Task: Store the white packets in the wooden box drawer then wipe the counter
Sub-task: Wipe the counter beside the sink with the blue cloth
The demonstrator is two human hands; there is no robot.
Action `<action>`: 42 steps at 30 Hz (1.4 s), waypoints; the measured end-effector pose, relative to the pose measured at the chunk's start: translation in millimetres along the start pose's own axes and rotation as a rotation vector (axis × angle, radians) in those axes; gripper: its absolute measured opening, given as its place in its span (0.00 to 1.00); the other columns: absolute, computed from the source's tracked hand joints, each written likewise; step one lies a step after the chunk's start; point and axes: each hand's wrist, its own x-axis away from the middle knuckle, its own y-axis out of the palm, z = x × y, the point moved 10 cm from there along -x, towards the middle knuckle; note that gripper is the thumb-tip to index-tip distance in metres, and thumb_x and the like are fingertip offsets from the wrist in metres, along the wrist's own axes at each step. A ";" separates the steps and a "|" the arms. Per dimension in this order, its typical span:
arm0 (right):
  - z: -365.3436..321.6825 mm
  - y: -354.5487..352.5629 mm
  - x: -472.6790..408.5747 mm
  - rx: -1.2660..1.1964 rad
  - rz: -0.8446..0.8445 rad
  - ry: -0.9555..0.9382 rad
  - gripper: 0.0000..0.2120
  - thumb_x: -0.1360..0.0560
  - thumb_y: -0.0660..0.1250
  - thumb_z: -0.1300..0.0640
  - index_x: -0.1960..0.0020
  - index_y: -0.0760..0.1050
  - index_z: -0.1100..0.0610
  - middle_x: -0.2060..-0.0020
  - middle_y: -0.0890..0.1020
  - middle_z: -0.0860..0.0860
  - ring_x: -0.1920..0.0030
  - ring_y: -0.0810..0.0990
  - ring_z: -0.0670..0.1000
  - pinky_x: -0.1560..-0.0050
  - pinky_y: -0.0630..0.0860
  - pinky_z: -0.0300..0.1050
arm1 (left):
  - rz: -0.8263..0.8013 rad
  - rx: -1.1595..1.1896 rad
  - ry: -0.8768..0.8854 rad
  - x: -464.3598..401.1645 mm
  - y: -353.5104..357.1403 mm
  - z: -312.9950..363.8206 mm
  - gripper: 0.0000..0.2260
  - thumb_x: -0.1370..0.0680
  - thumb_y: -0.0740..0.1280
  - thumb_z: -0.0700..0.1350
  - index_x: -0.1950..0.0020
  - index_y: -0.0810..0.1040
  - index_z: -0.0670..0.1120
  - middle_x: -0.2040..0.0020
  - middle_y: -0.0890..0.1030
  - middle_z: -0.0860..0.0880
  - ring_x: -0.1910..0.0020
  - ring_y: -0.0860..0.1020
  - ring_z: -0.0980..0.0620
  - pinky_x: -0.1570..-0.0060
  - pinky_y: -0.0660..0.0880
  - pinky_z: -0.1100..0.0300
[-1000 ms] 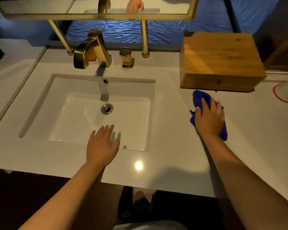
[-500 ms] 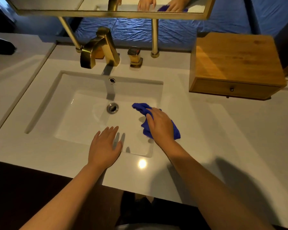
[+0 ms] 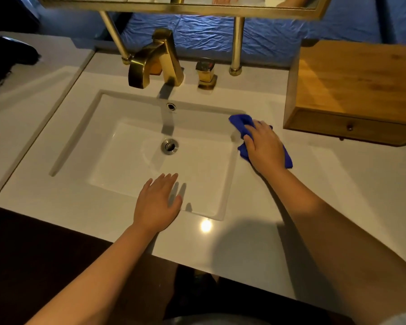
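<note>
My right hand point(image 3: 265, 146) lies flat on a blue cloth point(image 3: 240, 121) and presses it onto the white counter point(image 3: 314, 195) at the sink's right rim, near the back corner. Part of the cloth sticks out past my fingers and behind my wrist. Flat on the counter at the sink's front edge rests my left hand point(image 3: 156, 205), its straight fingers reaching over the basin and holding nothing. The wooden box point(image 3: 361, 85) stands at the back right with its drawer point(image 3: 333, 126) closed. No white packets are in sight.
A white basin point(image 3: 131, 174) with a metal drain is sunk into the counter. A gold faucet point(image 3: 155, 59) and its handle point(image 3: 205, 73) stand behind it, between two gold mirror posts. A dark object point(image 3: 10, 55) lies at far left.
My right hand slid the cloth left from the box to the sink's front right, then back up along the right rim. My left hand stayed put.
</note>
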 end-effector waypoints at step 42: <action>-67.8 28.0 178.8 0.213 -0.436 0.034 0.28 0.23 0.60 0.51 0.26 0.54 0.49 0.23 0.48 0.52 0.25 0.50 0.55 0.29 0.59 0.52 | 0.050 0.092 0.077 0.2 -3.7 4.6 0.24 0.21 0.53 0.54 0.26 0.63 0.47 0.30 0.71 0.45 0.30 0.68 0.47 0.28 0.57 0.51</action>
